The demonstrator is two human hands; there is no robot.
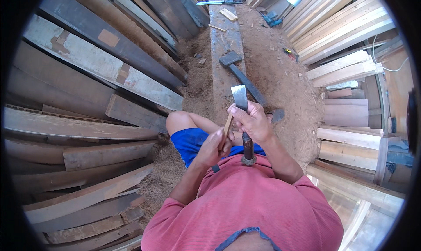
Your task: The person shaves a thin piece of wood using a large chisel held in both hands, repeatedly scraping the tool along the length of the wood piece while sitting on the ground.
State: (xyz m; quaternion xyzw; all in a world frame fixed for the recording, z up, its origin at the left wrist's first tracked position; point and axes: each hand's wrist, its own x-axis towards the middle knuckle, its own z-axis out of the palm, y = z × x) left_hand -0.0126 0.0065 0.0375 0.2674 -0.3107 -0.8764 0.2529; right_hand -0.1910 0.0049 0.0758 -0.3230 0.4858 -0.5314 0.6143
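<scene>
A wide chisel [239, 95] with a dark handle stands blade-up in front of my shirt, its handle end towards me. My right hand [253, 123] is closed round it between the metal blade and the handle. Closed round a small strip of wood [228, 125], my left hand [215, 148] sits just to the left. The strip's upper end reaches the fingertips of my right hand, close beside the blade; whether it touches the metal I cannot tell. Beyond my hands a dark wooden mallet [230, 58] lies on a long plank, its handle slanting towards me.
The worn plank [221, 36] runs away from me with a handsaw [219, 1] and a wood offcut [228, 14] on it. Boards [101, 54] lean on the left; pale timber [342, 27] is stacked on the right. A teal power tool [272, 19] lies on the sawdust-covered floor.
</scene>
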